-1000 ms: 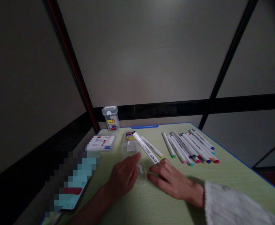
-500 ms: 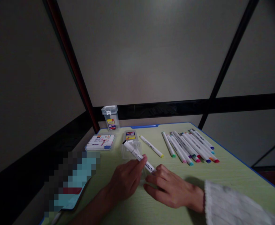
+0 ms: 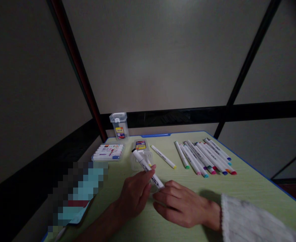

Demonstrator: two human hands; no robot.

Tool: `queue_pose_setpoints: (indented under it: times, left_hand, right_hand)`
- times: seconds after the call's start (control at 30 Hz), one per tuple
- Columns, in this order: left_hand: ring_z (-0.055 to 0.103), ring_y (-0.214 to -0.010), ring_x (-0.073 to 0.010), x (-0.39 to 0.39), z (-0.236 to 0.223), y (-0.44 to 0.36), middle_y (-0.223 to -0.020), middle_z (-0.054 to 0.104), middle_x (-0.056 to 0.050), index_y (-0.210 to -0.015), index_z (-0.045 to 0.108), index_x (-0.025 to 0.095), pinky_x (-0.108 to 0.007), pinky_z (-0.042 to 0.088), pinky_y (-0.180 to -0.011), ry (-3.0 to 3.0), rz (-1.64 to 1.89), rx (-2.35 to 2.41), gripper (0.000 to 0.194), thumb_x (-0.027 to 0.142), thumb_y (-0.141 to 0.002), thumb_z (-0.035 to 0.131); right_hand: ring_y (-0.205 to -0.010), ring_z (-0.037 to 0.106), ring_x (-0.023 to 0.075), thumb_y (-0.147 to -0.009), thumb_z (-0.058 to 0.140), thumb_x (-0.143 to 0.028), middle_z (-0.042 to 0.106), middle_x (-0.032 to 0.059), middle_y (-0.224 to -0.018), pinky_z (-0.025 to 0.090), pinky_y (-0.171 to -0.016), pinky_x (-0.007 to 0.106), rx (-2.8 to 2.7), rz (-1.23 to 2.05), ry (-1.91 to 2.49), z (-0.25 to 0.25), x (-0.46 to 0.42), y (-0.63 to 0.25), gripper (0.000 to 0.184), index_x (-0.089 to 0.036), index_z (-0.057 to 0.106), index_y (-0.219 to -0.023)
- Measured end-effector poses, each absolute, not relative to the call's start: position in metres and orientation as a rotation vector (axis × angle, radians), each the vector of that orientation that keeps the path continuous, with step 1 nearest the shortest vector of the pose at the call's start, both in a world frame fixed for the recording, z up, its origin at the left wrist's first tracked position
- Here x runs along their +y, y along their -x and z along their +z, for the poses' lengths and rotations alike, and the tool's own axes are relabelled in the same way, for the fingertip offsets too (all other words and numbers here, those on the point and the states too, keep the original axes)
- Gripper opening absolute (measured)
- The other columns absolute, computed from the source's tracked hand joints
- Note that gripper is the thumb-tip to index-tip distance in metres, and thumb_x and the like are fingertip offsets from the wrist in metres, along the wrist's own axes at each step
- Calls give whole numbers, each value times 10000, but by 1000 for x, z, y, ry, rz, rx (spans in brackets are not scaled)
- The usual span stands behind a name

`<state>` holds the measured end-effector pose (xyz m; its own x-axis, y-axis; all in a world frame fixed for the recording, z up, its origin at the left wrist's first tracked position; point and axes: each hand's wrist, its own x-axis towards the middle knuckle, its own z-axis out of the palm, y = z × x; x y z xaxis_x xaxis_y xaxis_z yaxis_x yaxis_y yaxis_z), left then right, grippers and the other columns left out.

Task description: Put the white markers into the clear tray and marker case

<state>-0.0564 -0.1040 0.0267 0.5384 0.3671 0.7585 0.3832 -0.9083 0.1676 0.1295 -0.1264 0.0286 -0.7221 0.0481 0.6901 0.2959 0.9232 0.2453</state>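
Where the two hands are near each other in the head view, the right hand (image 3: 182,205) grasps the near end of a white marker (image 3: 140,159), and the left hand (image 3: 136,188) lays a finger against its barrel; whether the left also grips something cannot be told. The barrel is smooth and cylindrical, with dark print; the right sleeve (image 3: 244,215) is pale, textured cloth. Beneath and beyond lies a clear plastic box (image 3: 141,145), label upward, partly covered. A flat clear case (image 3: 112,150) at left contains a row of white pens; a taller lidded box (image 3: 122,124) stands upright behind it, contents indistinct. The held marker slants above the table (image 3: 254,188), its long axis diagonal, black end pointing left and away from the person. A yellow-ended marker (image 3: 162,156) lies right of the box; colour-tipped markers (image 3: 211,158) cluster farther right.
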Motion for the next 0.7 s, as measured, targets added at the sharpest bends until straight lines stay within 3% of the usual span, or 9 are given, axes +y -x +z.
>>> queue_pose_setpoints:
  times: [0.17, 0.33, 0.47, 0.7]
  left_hand:
    - [585, -1000, -149, -106, 25, 58, -1160, 585, -110, -1208, 401, 157, -254, 488, -833, 2674, -1415, -712, 379, 113, -832, 390]
    - [636, -849, -138, -107, 25, 58, -1035, 643, -99, -1143, 449, 168, -211, 517, -680, 2646, -1505, -757, 303, 155, -844, 407]
    - [636, -682, -115, -109, 27, 58, -916, 662, -87, -1077, 480, 168, -189, 507, -579, 2613, -1572, -773, 241, 186, -841, 436]
    - [599, -613, -101, -111, 31, 53, -792, 636, -41, -985, 495, 179, -181, 503, -535, 2627, -1740, -881, 179, 176, -807, 481]
  right_hand:
    - [-842, 538, 144, -842, 474, -114, 655, 45, -939, 435, -705, 275, -2404, -465, 231, 29, -127, -129, 142, -136, 609, -880]
    - [-956, 528, 143, -859, 467, -135, 639, 42, -1053, 422, -795, 272, -2449, -475, 234, 30, -128, -129, 159, -145, 613, -922]
    - [-976, 527, 137, -870, 454, -148, 646, 30, -1051, 415, -829, 260, -2442, -469, 249, 34, -130, -130, 173, -151, 618, -926]
    - [-1013, 519, 150, -847, 489, -148, 629, 35, -1094, 408, -881, 275, -2459, -463, 222, 31, -130, -130, 157, -145, 619, -936]
